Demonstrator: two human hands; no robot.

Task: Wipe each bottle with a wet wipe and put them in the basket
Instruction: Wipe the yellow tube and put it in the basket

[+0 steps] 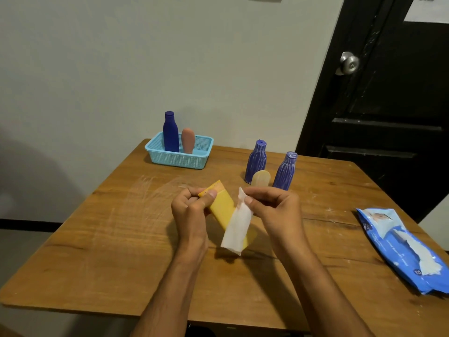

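My left hand grips the upper end of a yellow tube held slanted above the table. My right hand pinches a white wet wipe that hangs down over the tube's lower part. At the back left stands a light blue basket holding a dark blue bottle and a pink bottle, both upright. Behind my hands, two purple ribbed bottles stand upright on the table with a small beige bottle between them.
A blue pack of wet wipes lies at the table's right edge, a wipe sticking out of its opening. The wooden table meets a pale wall at the back. A black door with a metal knob is at the right.
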